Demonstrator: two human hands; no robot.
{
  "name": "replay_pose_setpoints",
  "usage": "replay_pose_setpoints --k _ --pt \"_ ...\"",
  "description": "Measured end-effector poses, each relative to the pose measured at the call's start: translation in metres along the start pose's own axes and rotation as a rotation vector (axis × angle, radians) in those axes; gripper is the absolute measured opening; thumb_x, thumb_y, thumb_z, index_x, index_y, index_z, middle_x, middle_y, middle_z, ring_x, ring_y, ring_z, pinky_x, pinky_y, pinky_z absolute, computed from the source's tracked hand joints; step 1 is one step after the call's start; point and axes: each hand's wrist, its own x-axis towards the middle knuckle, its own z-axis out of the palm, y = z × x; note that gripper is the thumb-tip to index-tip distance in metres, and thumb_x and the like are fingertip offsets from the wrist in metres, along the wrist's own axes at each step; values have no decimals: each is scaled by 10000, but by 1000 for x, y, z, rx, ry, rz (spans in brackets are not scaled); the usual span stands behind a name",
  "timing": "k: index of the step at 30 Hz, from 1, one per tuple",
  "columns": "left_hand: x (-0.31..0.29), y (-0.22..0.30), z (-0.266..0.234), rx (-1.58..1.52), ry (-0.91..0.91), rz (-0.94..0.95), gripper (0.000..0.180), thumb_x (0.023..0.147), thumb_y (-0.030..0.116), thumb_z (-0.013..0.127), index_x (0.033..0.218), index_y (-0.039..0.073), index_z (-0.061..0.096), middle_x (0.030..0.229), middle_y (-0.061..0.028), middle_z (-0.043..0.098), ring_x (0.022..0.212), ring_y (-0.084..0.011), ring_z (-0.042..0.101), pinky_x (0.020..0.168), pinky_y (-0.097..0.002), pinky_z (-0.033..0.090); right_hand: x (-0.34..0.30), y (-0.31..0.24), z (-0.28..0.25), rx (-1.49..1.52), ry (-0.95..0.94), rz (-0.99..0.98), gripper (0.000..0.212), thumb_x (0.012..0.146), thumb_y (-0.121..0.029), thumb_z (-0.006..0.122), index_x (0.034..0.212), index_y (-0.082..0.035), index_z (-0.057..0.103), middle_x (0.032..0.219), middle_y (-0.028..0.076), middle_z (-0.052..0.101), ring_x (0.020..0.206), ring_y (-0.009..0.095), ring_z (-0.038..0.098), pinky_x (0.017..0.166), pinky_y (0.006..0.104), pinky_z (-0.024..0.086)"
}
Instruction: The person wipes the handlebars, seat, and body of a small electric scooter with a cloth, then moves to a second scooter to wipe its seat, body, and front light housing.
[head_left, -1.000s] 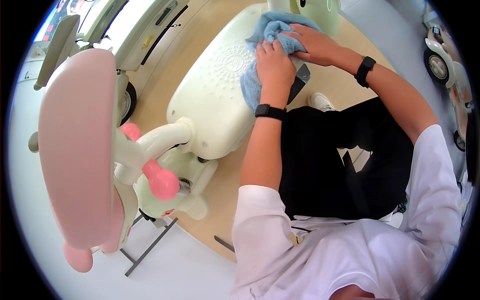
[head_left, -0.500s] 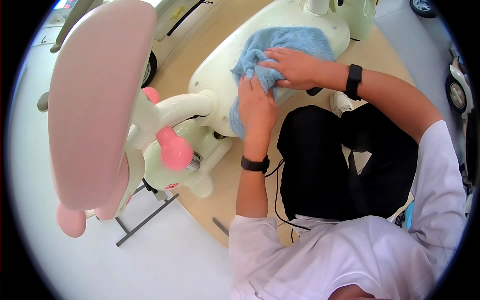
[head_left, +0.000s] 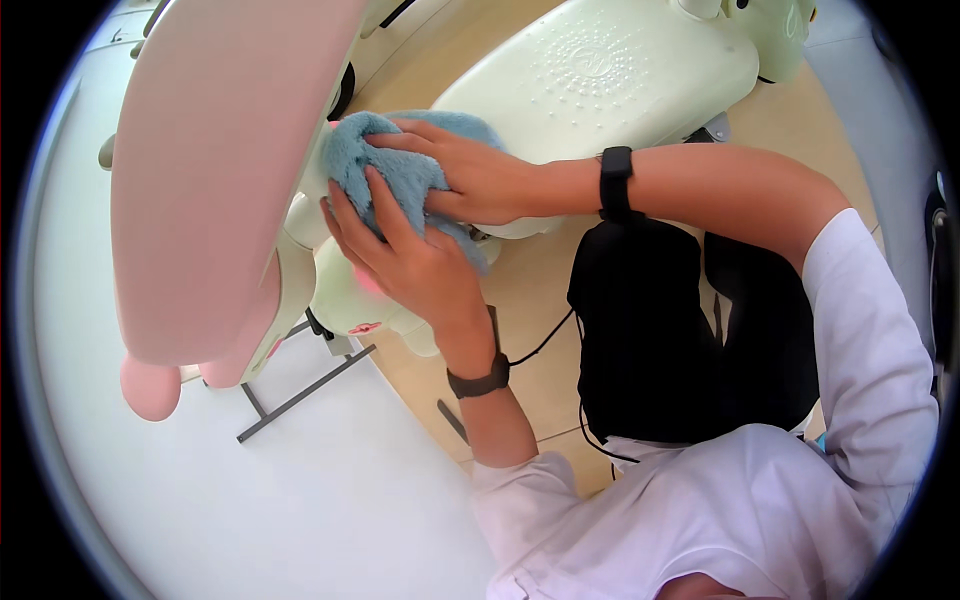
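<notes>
A fluffy blue cloth (head_left: 390,175) lies bunched against the near end of a pale green moulded seat (head_left: 600,80), close to its cream handle parts. My left hand (head_left: 405,255) grips the cloth from below with fingers spread over it. My right hand (head_left: 470,175) presses on the cloth from above, coming in from the right. Both wrists carry black bands. A large pink padded piece (head_left: 210,170) rises just left of the cloth.
The green and pink piece stands on a tan wooden platform (head_left: 780,120) with a dark metal leg frame (head_left: 300,395) over a white floor (head_left: 250,500). My black trousers (head_left: 690,340) and white shirt fill the lower right. A thin black cable hangs beside my left wrist.
Both hands have slid the blue cloth from the far, upper part of the green seat down to its near end by the pink piece. The view has shifted closer.
</notes>
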Motion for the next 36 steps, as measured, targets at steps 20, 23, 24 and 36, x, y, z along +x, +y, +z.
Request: replay_pose_setpoints --k 20,23,24,36 --pt "-25 19 33 69 -311 43 399 808 -81 510 1205 -68 546 1429 -189 431 1350 -405 363 1060 -505 379 -30 24 -34 -514 -257 180 515 856 -98 600 1355 -80 476 1374 171 487 1221 325 519 931 408 498" --pt "9 18 15 86 -94 17 416 809 -73 522 1224 -52 559 1419 -169 453 1348 -396 369 1070 -500 362 1 16 -13 -408 -160 20 508 867 -121 596 1358 -79 470 1409 158 459 1239 328 502 927 420 500" --pt "8 17 17 86 -99 9 416 809 -73 522 1224 -52 559 1419 -169 453 1348 -396 369 1070 -500 362 4 18 -7 -404 -127 -74 508 874 -130 592 1363 -82 463 1434 150 435 1245 332 496 919 428 504" --pt "-74 19 51 -154 -371 -197 552 792 -65 516 1341 -27 477 1443 -222 403 1327 -420 382 1063 -469 377 -41 33 -44 -617 -435 144 620 823 -82 626 1402 -162 421 1344 144 457 1158 341 541 878 415 517"
